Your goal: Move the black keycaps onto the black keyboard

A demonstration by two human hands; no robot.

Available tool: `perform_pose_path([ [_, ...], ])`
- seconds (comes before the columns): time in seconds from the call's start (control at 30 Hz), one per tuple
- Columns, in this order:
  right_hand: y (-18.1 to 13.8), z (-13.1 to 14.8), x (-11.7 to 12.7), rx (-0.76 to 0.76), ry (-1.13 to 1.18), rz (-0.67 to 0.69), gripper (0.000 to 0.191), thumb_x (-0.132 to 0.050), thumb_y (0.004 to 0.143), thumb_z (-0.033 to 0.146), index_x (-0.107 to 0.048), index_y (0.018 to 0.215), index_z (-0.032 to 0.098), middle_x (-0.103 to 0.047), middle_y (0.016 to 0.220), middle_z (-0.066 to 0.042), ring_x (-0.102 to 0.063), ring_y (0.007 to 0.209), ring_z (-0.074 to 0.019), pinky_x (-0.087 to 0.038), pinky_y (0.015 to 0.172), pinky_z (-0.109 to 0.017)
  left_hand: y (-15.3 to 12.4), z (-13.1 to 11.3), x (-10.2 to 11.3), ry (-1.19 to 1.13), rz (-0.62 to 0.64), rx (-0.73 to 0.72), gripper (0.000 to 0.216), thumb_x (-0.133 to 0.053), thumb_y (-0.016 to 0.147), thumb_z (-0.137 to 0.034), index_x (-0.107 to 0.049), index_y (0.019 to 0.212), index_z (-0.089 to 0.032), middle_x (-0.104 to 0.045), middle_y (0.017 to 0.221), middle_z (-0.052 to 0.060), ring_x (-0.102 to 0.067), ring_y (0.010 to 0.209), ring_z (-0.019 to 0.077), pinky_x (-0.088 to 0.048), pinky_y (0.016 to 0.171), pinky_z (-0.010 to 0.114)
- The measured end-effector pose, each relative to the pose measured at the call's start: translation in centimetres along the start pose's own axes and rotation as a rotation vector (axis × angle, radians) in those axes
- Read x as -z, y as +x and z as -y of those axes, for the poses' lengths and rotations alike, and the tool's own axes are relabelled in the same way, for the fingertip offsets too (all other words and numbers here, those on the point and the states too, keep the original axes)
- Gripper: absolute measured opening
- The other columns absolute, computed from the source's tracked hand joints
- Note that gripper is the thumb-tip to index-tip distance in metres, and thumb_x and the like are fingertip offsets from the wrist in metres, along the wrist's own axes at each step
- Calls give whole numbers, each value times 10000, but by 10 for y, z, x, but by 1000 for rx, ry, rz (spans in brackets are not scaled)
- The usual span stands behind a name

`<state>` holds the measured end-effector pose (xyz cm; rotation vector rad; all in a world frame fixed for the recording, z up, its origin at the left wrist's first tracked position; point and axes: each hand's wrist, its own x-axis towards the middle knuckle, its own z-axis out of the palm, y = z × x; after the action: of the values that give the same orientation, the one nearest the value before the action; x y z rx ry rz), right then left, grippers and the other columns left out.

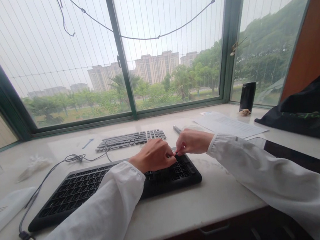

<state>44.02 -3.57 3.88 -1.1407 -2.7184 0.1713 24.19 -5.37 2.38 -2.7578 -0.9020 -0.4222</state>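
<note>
So it's one cam worn on the head, facing forward and tilted down across the counter (171,214) from just behind its near edge. Pretty close in: the sleeves (101,209) run up from the bottom corners, with the left hand (154,154) and right hand (193,141) around mid-frame. Super wide too, since the window (170,9) past the far edge fills the top.

White countertop (174,215) with keyboard (78,190), keycaps (130,139), papers (227,124), black cylinder (247,96).

Keyboard base (77,186) looks matt plastic, sleeves (101,213) cloth.
</note>
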Motion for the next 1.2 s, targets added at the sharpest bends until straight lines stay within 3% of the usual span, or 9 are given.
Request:
perform_pose_path([
  [0.33,2,11,6,40,-144,32,151,-621,733,241,-770,729,220,-660,608,-14,-543,565,-96,-342,530,-204,2,-1,-2,50,-4,-53,273,-489,757,-274,-654,569,-163,-611,519,47,-398,441,96,-268,511,251],
  [0.47,1,-1,3,81,-58,39,182,-625,766,318,-775,747,217,-654,586,-7,-536,553,-92,-353,535,-199,2,0,-3,32,-21,-48,282,-491,762,-279,-644,558,-158,-588,497,43,-345,436,86,-261,511,248],
  [0.6,2,-13,-4,5,85,-70,266,-687,715,454,-785,768,213,-673,593,-12,-565,589,-108,-382,549,-194,1,2,-2,-23,-25,-38,281,-501,757,-271,-625,534,-152,-540,463,22,-269,436,77,-239,498,243],
  [1.0,1,-8,-7,-25,121,-117,153,-724,685,347,-792,772,242,-694,605,-7,-560,574,-101,-385,537,-185,-1,4,-2,-96,-32,-42,270,-513,753,-268,-579,517,-154,-440,442,-23,-169,468,75,-244,505,222],
  [1.2,0,-5,-6,-48,114,-123,147,-727,675,349,-791,755,244,-675,570,-1,-564,568,-105,-376,523,-185,0,5,-2,-93,-28,-44,270,-501,761,-267,-596,534,-156,-481,468,-15,-241,458,71,-247,513,226],
])
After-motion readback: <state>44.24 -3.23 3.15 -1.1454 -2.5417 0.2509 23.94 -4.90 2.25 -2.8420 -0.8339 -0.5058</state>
